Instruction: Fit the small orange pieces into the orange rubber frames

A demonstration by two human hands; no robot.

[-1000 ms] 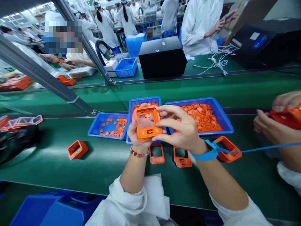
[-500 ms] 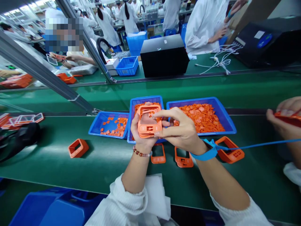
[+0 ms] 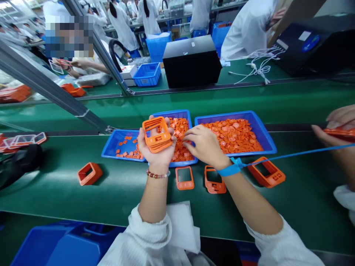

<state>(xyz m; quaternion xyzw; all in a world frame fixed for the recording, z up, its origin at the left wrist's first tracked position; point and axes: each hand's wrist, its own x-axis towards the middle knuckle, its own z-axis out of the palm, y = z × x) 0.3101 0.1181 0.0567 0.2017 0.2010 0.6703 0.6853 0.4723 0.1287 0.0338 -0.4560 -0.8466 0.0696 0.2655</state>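
The left hand (image 3: 155,149) grasps a stack of orange moulded frames (image 3: 156,135) on its upturned palm, above the middle blue tray (image 3: 174,113). The right hand (image 3: 203,146) touches the small orange pieces (image 3: 179,147) there, any grip unclear. The frames look light and slightly flexible, easiest held by their outer rims.

The left sleeve (image 3: 144,240) and right sleeve (image 3: 280,244) are white ribbed knit, bunched in soft folds along the forearms at the bottom of the frame. The left wrist (image 3: 156,166) wears a bracelet of round reddish-brown beads (image 3: 156,174), with small pale beads among them. Around the right wrist (image 3: 222,164) sits a blue wrist strap (image 3: 231,169), its thin blue cord (image 3: 302,153) running off the right edge of the frame.
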